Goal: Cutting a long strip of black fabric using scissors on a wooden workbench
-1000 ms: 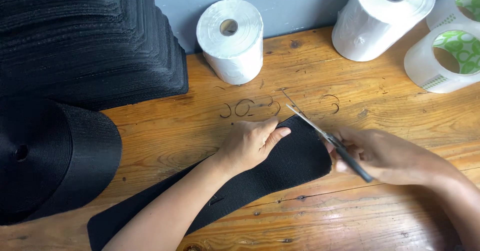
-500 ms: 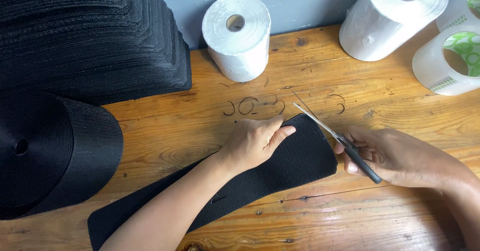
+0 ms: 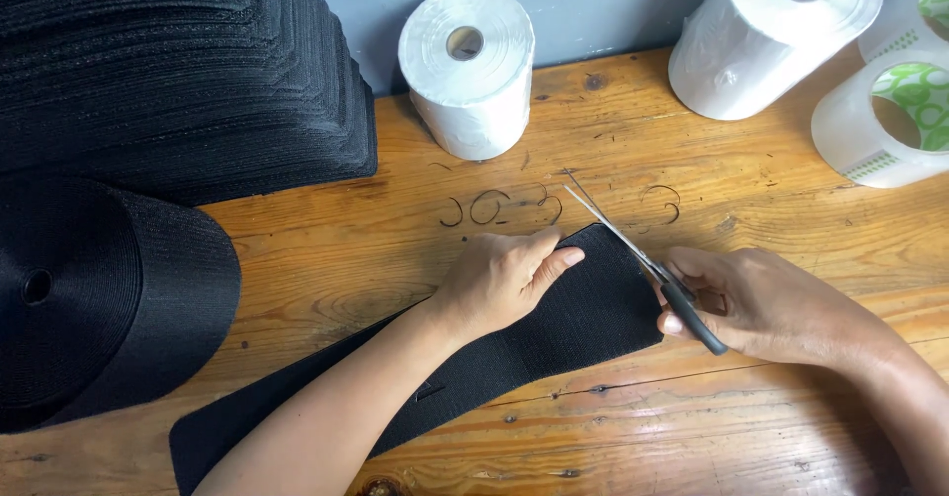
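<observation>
A wide black webbing strip [image 3: 583, 320] lies diagonally across the wooden table [image 3: 326, 249], running from the lower left toward the middle. My left hand [image 3: 504, 277] lies flat on it near its far end, pressing it down. My right hand [image 3: 761, 303] grips black-handled scissors [image 3: 643, 264], whose blades point up and left along the strip's end edge.
A big roll of black webbing [image 3: 99, 308] sits at the left, with a tall stack of cut black pieces [image 3: 178, 71] behind it. White rolls [image 3: 470, 66] [image 3: 771, 32] and clear tape rolls [image 3: 885, 111] stand along the grey wall. Curved pen marks [image 3: 484, 207] mark the wood.
The scissors have stayed at the strip's end with only a slight shift. My left hand still presses the strip. The camera view drifted a little.
</observation>
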